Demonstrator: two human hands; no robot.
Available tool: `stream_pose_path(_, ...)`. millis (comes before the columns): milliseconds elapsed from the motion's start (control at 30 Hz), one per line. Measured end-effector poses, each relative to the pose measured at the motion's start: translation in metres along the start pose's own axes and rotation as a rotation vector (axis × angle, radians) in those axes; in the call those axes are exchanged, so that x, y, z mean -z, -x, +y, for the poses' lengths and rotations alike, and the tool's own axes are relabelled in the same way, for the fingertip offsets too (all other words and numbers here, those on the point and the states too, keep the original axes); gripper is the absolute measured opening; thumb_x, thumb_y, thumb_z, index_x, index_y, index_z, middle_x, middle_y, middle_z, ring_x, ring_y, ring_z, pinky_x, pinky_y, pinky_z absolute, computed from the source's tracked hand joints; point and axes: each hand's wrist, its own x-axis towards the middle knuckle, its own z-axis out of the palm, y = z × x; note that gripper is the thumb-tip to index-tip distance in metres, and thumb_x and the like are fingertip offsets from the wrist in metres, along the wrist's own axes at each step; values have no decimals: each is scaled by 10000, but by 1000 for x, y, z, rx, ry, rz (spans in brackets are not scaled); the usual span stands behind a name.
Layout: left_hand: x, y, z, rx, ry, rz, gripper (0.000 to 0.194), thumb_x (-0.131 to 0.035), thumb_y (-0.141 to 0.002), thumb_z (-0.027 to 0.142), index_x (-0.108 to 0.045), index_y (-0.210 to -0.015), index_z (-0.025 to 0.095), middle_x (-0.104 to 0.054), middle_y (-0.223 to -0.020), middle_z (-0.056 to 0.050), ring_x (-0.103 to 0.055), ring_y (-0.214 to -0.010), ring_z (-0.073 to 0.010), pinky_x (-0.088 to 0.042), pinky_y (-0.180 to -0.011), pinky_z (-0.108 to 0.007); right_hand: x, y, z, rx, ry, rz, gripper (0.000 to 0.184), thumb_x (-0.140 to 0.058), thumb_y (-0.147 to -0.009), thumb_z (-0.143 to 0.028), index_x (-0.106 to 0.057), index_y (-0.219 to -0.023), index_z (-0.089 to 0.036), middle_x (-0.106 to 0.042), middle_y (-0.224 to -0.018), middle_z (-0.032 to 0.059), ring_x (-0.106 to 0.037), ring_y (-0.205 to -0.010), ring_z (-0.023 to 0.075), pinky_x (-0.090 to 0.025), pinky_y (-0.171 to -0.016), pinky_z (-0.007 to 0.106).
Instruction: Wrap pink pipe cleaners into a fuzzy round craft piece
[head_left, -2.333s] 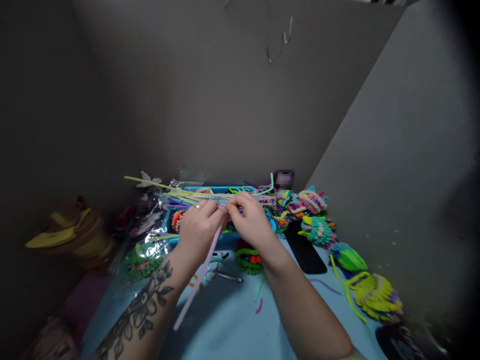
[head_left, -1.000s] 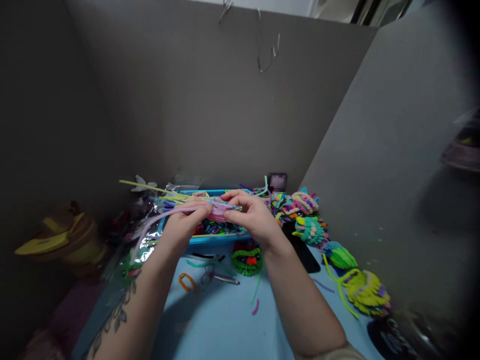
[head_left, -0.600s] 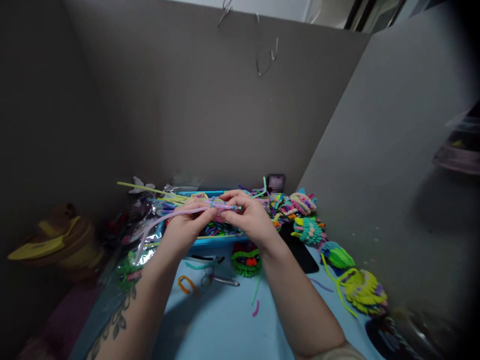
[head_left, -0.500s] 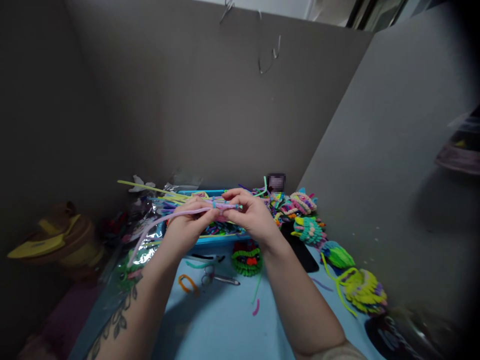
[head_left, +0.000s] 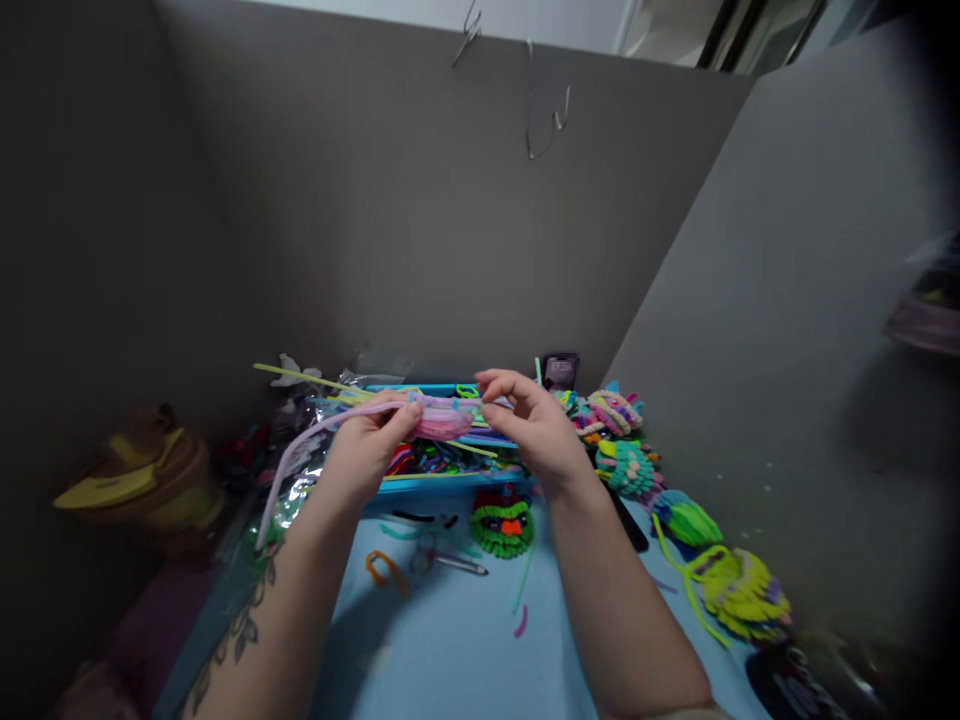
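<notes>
A pink bundle of bent pipe cleaners with small blue bits along its top is held above a blue tray. My left hand grips its left end between thumb and fingers. From that hand a long lilac pipe cleaner curves out to the left and down. At the bundle's right end is my right hand, with thumb and fingertips around the thin tip; the exact contact is blurred. Loose pipe cleaners in many colours fill the tray behind and below the hands.
On the blue table surface lie a green round pipe-cleaner figure, scissors and an orange loop. Several colourful pipe-cleaner figures line the right side. A phone stands at the back; a brown and yellow object is at left.
My right hand has slid rightward to the bundle's tip, and my left hand has drawn back slightly, so more of the pink bundle shows. The whole view has shifted a little.
</notes>
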Motion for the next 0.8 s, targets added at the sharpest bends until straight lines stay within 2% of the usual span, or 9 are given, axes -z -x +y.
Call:
stream_pose_path(67,0,-1,-3,26,78,-16,241,-674,-785,369,-598,-706,154,-552,-691,22,-510,-659,-106,-408,-666,-218,0,1,-4,20,52,-4,145,-729,-728,-313,-648,-791,-210,-567,-1177,64,-529,-1142,228,-440,-911,357)
stream_pose_path(167,0,-2,-7,92,188,-79,260,-690,-768,390,-631,-723,141,-595,-719,-4,-540,-687,-123,-431,-687,-236,-2,3,-6,-6,37,-7,243,-738,-722,-318,-662,-940,-241,-562,-1194,57,-548,-1106,219,-449,-904,356)
stream_pose_path(233,-1,-2,-10,143,231,-122,281,-691,-762,409,-655,-756,131,-625,-748,-29,-560,-702,-140,-448,-704,-261,-4,3,-5,-45,15,-57,282,-736,-727,-340,-669,-984,-245,-572,-1193,57,-557,-1083,214,-448,-903,354)
stream_pose_path(367,-4,-1,-13,134,173,-113,274,-679,-773,404,-674,-807,132,-644,-794,-41,-573,-740,-154,-453,-748,-281,-12,4,2,-92,-39,-158,155,-737,-733,-342,-696,-786,-203,-603,-1124,59,-557,-1058,208,-429,-915,353)
stream_pose_path(500,-7,2,-8,76,116,-69,253,-679,-767,387,-645,-743,138,-604,-747,-25,-541,-703,-146,-437,-698,-266,-20,6,4,-124,-163,-100,154,-752,-702,-282,-652,-632,-188,-619,-1023,39,-569,-965,185,-428,-878,344)
stream_pose_path(633,-9,6,-1,24,92,-105,267,-658,-793,374,-581,-673,149,-534,-702,3,-493,-672,-123,-406,-666,-250,-21,6,-3,-175,-252,-25,202,-784,-608,-256,-615,-533,-176,-600,-962,33,-555,-911,181,-433,-836,331)
stream_pose_path(800,-9,6,-1,-4,43,-83,240,-651,-805,371,-607,-721,151,-566,-751,-13,-532,-739,-139,-425,-715,-260,-20,6,-8,-158,-240,-11,171,-783,-600,-245,-636,-544,-176,-590,-962,34,-549,-918,176,-429,-836,316)
